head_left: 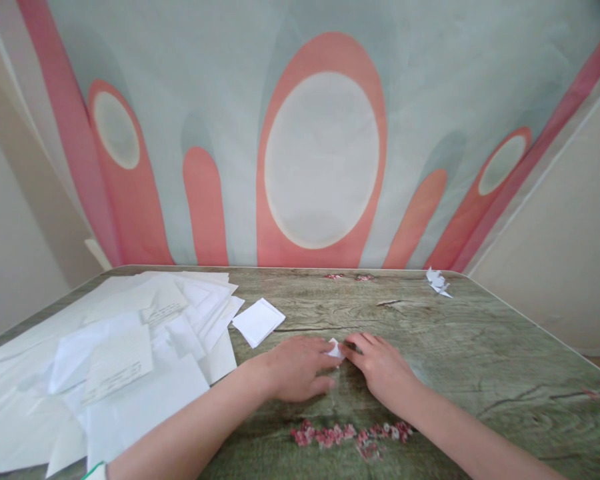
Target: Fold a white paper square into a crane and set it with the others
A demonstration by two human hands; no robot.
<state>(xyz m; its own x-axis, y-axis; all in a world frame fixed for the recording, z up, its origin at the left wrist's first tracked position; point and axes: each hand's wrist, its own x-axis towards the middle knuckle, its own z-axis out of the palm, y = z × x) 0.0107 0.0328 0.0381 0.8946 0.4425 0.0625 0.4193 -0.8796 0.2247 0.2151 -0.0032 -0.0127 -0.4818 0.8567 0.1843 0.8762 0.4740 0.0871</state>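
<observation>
A small folded piece of white paper [335, 349] lies on the wood-patterned table between my two hands, partly hidden by fingers. My left hand [300, 368] comes in from the left, its fingertips pressing the paper's left side while the thumb sits lower, apart from it. From the other side, my right hand [379, 368] grips the paper's right edge with thumb and fingers bent together. Beyond my left hand rests a small stack of square white paper [259, 323].
Loose white sheets and smaller papers [130, 353] cover the table's left side. Folded white paper figures [438, 283] sit near the far right corner. Pink flower patterns [330, 435] mark the tabletop [480, 373]. A coral and grey-green backdrop [320, 160] hangs behind the far edge.
</observation>
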